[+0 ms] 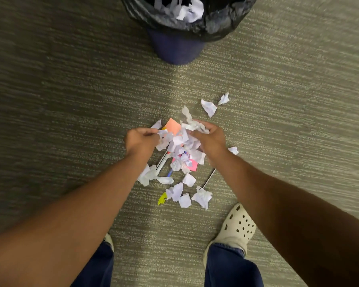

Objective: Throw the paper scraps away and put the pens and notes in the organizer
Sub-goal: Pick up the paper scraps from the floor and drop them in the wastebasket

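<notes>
Left hand: your left hand [141, 139] sits at the pile's 9 o'clock edge, fingers curled round a white scrap [161, 133].
Right hand: your right hand [212, 138] is at the pile's 2 o'clock edge, fingers closed on a crumpled wad [192, 123] of white paper.
Paper scraps: the main pile [180, 158] lies on the carpet [71, 100] between your hands; 2 loose scraps [209, 107] lie at 1 o'clock from it, more at 6 o'clock.
Notes: an orange note [173, 125] shows at the pile's 12 o'clock, a pink note [193, 165] near its middle, both partly buried.
Pens: 1 pen [162, 160] lies under the pile at 8 o'clock, another pen [209, 177] at 4 o'clock.
Bin: the lined bin [176, 46] stands at 12 o'clock, well apart from the pile, paper inside.
</notes>
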